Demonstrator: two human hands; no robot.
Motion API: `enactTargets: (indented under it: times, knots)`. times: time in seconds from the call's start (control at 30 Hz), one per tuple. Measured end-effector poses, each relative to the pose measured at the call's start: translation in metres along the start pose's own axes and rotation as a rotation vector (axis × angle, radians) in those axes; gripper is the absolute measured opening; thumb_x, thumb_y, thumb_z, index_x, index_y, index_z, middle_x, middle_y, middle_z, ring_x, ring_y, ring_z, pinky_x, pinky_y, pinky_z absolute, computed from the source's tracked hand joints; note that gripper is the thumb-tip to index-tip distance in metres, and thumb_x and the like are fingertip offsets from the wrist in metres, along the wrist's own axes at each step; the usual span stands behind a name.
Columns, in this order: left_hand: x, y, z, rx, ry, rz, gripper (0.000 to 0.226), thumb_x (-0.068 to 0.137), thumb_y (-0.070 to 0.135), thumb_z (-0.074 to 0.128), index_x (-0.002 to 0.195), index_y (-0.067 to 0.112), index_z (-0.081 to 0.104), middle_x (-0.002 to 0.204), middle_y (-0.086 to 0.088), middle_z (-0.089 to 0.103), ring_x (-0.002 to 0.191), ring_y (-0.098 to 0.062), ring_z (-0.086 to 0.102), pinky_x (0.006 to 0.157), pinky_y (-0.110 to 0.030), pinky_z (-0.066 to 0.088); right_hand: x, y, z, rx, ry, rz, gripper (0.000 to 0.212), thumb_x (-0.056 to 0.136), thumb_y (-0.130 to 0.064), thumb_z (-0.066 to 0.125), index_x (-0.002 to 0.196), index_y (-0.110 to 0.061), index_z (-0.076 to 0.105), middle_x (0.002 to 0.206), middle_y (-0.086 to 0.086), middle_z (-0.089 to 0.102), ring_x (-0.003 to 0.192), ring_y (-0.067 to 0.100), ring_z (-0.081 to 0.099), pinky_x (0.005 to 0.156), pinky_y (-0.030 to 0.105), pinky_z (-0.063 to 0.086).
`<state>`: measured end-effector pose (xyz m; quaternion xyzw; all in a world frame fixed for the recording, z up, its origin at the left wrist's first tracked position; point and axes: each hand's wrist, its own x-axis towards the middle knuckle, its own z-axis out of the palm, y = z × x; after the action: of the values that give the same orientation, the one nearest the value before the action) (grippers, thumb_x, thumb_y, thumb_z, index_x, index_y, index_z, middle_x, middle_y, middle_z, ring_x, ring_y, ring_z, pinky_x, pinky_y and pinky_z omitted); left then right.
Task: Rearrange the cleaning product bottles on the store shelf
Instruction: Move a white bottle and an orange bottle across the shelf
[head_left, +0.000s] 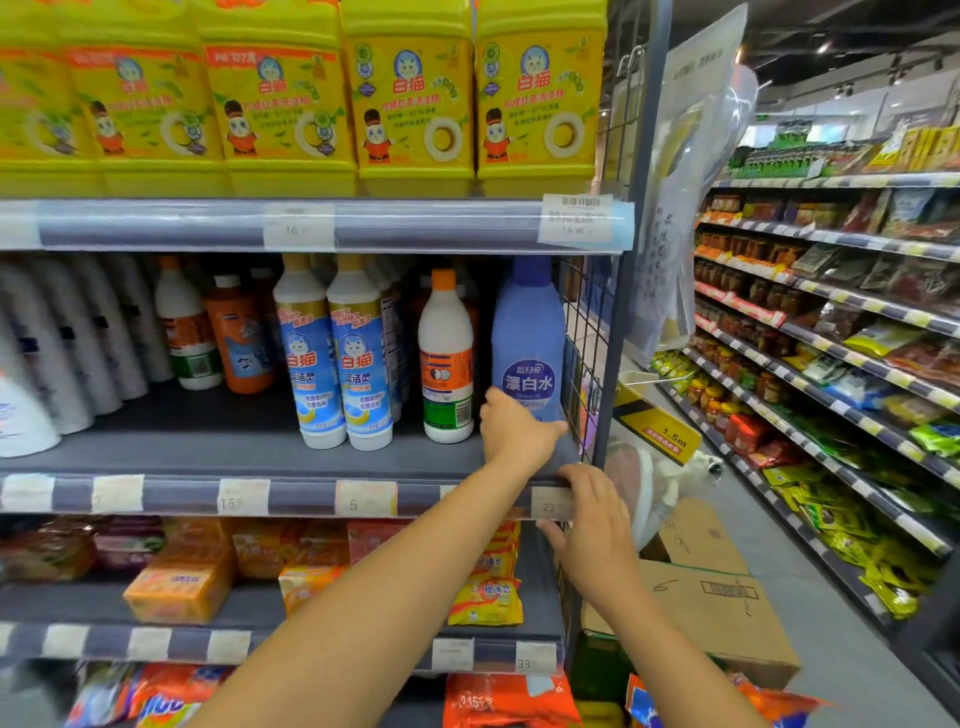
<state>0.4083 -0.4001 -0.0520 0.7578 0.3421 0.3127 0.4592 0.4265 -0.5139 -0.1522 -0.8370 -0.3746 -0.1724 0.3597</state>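
A blue bleach bottle (527, 343) stands upright at the right end of the middle shelf (208, 452), against the wire side panel (584, 332). My left hand (511, 431) wraps its base, thumb on the bottle's left side and fingers across the front. To its left stands a white bottle with an orange cap (445, 358), then two white-and-blue bottles (335, 358) side by side. An orange bottle (239, 338) and more white bottles (78, 338) stand further left and back. My right hand (589, 519) grips the shelf's front rail over a price tag, thumb underneath.
Large yellow detergent jugs (410, 98) fill the shelf above. Orange soap packs (182, 582) lie on the shelf below. A cardboard box (722, 597) sits on the floor to the right, in an aisle lined with food shelves (841, 332).
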Motion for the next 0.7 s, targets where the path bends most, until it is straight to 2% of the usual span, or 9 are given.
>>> enactTargets:
  times: [0.1, 0.23, 0.3, 0.37, 0.43, 0.5, 0.53, 0.63, 0.7]
  knots:
    - [-0.027, -0.017, -0.034, -0.063, -0.113, 0.074, 0.047, 0.073, 0.026, 0.079, 0.113, 0.02, 0.056, 0.105, 0.009, 0.056, 0.088, -0.004, 0.057, 0.072, -0.017, 0.046, 0.001, -0.003, -0.004, -0.006, -0.002, -0.022, 0.057, 0.069, -0.027, 0.08, 0.119, -0.023, 0.051, 0.119, -0.003, 0.054, 0.116, 0.018, 0.049, 0.095, 0.036, 0.041]
    - [-0.052, -0.04, -0.091, -0.101, -0.098, 0.075, 0.021, 0.077, 0.019, 0.075, 0.095, 0.022, 0.064, 0.089, 0.007, 0.065, 0.081, -0.01, 0.063, 0.077, -0.026, 0.053, 0.012, -0.02, -0.013, -0.038, -0.027, 0.049, 0.047, 0.075, -0.03, 0.073, 0.118, -0.019, 0.057, 0.115, 0.0, 0.058, 0.112, 0.02, 0.052, 0.095, 0.036, 0.04]
    - [-0.061, -0.052, -0.117, -0.091, -0.082, 0.026, 0.018, 0.079, 0.019, 0.074, 0.093, 0.022, 0.063, 0.089, 0.001, 0.067, 0.081, -0.014, 0.064, 0.073, -0.028, 0.054, 0.019, -0.043, -0.016, 0.039, 0.028, 0.107, 0.043, 0.079, -0.026, 0.072, 0.119, -0.015, 0.06, 0.117, 0.004, 0.059, 0.112, 0.023, 0.054, 0.095, 0.036, 0.042]
    - [-0.067, -0.063, -0.137, -0.087, -0.072, -0.013, 0.016, 0.08, 0.02, 0.073, 0.093, 0.024, 0.064, 0.089, -0.003, 0.067, 0.079, -0.016, 0.065, 0.072, -0.032, 0.054, 0.028, -0.073, -0.014, 0.181, 0.077, 0.062, 0.043, 0.082, -0.023, 0.072, 0.122, -0.012, 0.059, 0.12, 0.005, 0.059, 0.114, 0.022, 0.055, 0.093, 0.03, 0.042]
    - [-0.07, -0.071, -0.153, -0.092, -0.048, -0.026, 0.015, 0.081, 0.02, 0.072, 0.094, 0.024, 0.064, 0.088, -0.002, 0.068, 0.077, -0.016, 0.066, 0.068, -0.031, 0.054, 0.041, -0.105, -0.009, 0.348, 0.042, 0.063, 0.051, 0.082, -0.023, 0.074, 0.128, -0.012, 0.055, 0.118, -0.002, 0.06, 0.111, 0.007, 0.055, 0.091, 0.016, 0.038]
    - [-0.069, -0.076, -0.164, -0.105, -0.036, -0.03, 0.015, 0.081, 0.02, 0.072, 0.094, 0.024, 0.065, 0.086, -0.001, 0.069, 0.079, -0.016, 0.068, 0.067, -0.029, 0.053, 0.062, -0.129, -0.002, 0.505, -0.003, 0.133, 0.062, 0.078, -0.027, 0.077, 0.132, -0.015, 0.049, 0.102, -0.02, 0.056, 0.096, -0.015, 0.054, 0.078, -0.001, 0.036]
    - [-0.068, -0.078, -0.168, -0.114, -0.039, -0.034, 0.015, 0.081, 0.02, 0.072, 0.094, 0.024, 0.066, 0.085, -0.001, 0.069, 0.08, -0.016, 0.068, 0.07, -0.03, 0.055, 0.073, -0.138, 0.003, 0.544, -0.016, 0.167, 0.069, 0.075, -0.03, 0.079, 0.134, -0.016, 0.046, 0.098, -0.021, 0.054, 0.093, -0.014, 0.055, 0.074, -0.001, 0.035]
    - [-0.062, -0.083, -0.179, -0.133, -0.074, -0.037, 0.016, 0.08, 0.018, 0.072, 0.093, 0.024, 0.066, 0.085, -0.002, 0.071, 0.078, -0.013, 0.069, 0.075, -0.034, 0.058, 0.106, -0.155, 0.023, 0.535, -0.02, 0.274, 0.089, 0.068, -0.036, 0.081, 0.14, -0.013, 0.034, 0.12, 0.003, 0.057, 0.108, 0.02, 0.058, 0.082, 0.025, 0.044]
    - [-0.056, -0.086, -0.186, -0.124, -0.105, -0.03, 0.016, 0.08, 0.019, 0.072, 0.094, 0.024, 0.066, 0.087, -0.002, 0.071, 0.079, -0.014, 0.069, 0.076, -0.035, 0.058, 0.121, -0.16, 0.036, 0.506, 0.025, 0.358, 0.09, 0.066, -0.037, 0.082, 0.138, -0.011, 0.035, 0.124, 0.013, 0.057, 0.109, 0.031, 0.058, 0.082, 0.034, 0.045]
